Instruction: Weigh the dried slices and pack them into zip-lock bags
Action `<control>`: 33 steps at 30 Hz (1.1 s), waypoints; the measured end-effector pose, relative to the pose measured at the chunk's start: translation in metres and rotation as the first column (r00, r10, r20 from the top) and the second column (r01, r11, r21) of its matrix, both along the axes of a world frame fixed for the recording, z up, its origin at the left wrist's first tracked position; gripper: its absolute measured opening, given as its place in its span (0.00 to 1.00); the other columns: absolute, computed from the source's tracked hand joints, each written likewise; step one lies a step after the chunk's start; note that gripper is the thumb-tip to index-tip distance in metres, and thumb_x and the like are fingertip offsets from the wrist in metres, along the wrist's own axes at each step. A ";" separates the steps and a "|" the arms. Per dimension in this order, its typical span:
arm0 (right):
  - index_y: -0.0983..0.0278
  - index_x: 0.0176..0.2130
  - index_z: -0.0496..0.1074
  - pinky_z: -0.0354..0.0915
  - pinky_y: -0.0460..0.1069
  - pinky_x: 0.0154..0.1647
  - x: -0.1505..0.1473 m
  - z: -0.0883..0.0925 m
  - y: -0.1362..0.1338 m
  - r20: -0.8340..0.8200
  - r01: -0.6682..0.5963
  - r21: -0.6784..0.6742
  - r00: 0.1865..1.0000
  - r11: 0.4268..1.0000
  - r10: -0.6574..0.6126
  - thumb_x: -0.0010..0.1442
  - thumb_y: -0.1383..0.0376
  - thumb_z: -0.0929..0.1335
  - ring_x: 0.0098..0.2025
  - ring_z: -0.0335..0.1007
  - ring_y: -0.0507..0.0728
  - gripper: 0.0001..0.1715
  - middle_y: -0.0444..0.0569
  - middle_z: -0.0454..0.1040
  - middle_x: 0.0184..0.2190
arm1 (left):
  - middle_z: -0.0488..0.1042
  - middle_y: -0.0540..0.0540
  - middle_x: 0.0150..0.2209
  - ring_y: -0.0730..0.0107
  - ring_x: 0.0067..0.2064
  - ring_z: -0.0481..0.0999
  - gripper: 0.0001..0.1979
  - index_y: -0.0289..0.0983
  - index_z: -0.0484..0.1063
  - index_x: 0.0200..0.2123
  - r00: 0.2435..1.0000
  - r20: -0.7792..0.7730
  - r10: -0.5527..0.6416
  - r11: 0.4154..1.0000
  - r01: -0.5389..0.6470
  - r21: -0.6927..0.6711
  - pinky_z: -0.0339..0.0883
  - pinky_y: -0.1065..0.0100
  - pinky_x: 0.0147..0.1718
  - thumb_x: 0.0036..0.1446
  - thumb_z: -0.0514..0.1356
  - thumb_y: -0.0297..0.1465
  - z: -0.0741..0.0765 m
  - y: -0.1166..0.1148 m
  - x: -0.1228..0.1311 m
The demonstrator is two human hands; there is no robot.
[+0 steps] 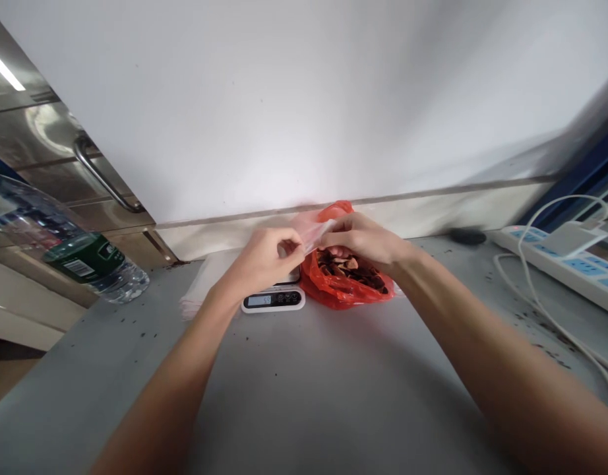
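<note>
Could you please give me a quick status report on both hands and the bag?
Left hand and right hand both pinch small clear bag, above scale. Red bag of dark pieces open, under right hand. Nothing between the hands.

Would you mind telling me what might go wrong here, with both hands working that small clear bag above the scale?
1. The left hand and right hand pinch the small clear bag only at its edge; it may slip.
2. The open red bag of dark pieces lies right beside the scale, under the right wrist; a nudge could spill it.
3. The water bottle leans at the counter's left edge and might roll off.
</note>
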State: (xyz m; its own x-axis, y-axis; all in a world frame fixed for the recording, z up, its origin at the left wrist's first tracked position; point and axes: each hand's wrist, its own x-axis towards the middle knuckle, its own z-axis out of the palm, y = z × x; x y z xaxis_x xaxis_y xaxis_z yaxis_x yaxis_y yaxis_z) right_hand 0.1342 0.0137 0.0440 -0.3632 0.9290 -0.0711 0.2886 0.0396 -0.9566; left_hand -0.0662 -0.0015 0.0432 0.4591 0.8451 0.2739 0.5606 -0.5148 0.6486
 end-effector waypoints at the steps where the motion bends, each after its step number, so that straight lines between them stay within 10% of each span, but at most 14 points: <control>1: 0.61 0.21 0.69 0.49 0.49 0.22 -0.001 0.001 -0.001 -0.012 -0.003 0.016 1.000 1.000 0.003 0.54 0.64 0.71 0.22 0.54 0.50 0.13 0.41 0.62 0.20 | 0.72 0.51 0.27 0.69 0.28 0.68 0.10 0.39 0.69 0.28 0.999 -0.032 -0.018 1.000 0.018 0.008 0.60 0.67 0.29 0.62 0.57 0.33 0.001 -0.001 -0.001; 14: 0.60 0.16 0.62 0.47 0.50 0.24 0.006 0.002 0.000 0.066 -0.192 -0.018 0.979 0.981 0.193 0.52 0.64 0.73 0.21 0.49 0.49 0.21 0.39 0.57 0.17 | 0.61 0.53 0.23 0.69 0.26 0.60 0.15 0.42 0.55 0.26 0.991 -0.095 0.097 0.985 -0.083 0.149 0.53 0.66 0.27 0.67 0.49 0.32 0.000 0.006 -0.008; 18: 0.59 0.19 0.60 0.53 0.49 0.25 -0.001 0.001 -0.001 0.118 0.048 0.121 0.991 0.992 -0.062 0.52 0.66 0.72 0.23 0.55 0.51 0.19 0.40 0.60 0.19 | 0.58 0.54 0.22 0.70 0.25 0.58 0.15 0.42 0.55 0.25 0.979 -0.014 0.202 0.945 -0.191 0.267 0.52 0.66 0.27 0.65 0.51 0.32 0.005 0.008 -0.011; 22: 0.59 0.23 0.71 0.68 0.55 0.47 -0.018 -0.005 -0.006 0.094 0.176 0.502 0.962 0.847 -0.255 0.48 0.76 0.66 0.49 0.72 0.61 0.12 0.49 0.76 0.42 | 0.60 0.54 0.22 0.71 0.25 0.59 0.12 0.42 0.56 0.25 0.977 -0.010 0.211 0.934 -0.199 0.297 0.52 0.66 0.27 0.63 0.51 0.30 0.003 0.001 0.001; 27: 0.57 0.35 0.81 0.65 0.64 0.62 -0.026 -0.006 -0.014 0.251 0.028 0.474 0.954 0.880 -0.165 0.51 0.71 0.71 0.68 0.59 0.70 0.12 0.53 0.78 0.49 | 0.62 0.53 0.23 0.70 0.26 0.62 0.13 0.42 0.57 0.26 0.981 0.052 0.188 0.918 -0.195 0.345 0.58 0.67 0.28 0.64 0.53 0.31 0.003 -0.004 0.008; 31: 0.58 0.60 0.74 0.65 0.63 0.62 -0.017 0.001 -0.013 0.261 -0.008 0.470 0.957 0.883 -0.130 0.50 0.65 0.77 0.63 0.66 0.69 0.38 0.54 0.75 0.56 | 0.75 0.47 0.34 0.63 0.40 0.74 0.10 0.41 0.66 0.31 0.918 0.236 0.317 0.843 -0.387 0.374 0.68 0.64 0.43 0.67 0.54 0.35 0.001 0.008 -0.006; 33: 0.55 0.70 0.64 0.66 0.61 0.62 -0.010 0.005 -0.011 0.215 -0.032 0.488 0.973 0.872 -0.085 0.50 0.63 0.78 0.62 0.68 0.67 0.51 0.52 0.74 0.57 | 0.78 0.44 0.46 0.60 0.50 0.76 0.06 0.41 0.71 0.40 0.857 0.358 0.370 0.877 -0.449 0.169 0.70 0.62 0.48 0.67 0.55 0.34 -0.003 0.018 -0.014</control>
State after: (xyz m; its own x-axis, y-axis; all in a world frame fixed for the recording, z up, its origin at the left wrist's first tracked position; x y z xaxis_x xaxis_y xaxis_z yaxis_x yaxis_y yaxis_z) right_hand 0.1244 0.0022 0.0492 -0.3667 0.8754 0.3150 0.4985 0.4708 -0.7279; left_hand -0.0804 0.0161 0.0400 -0.0552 0.8276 0.5587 0.5485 -0.4424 0.7095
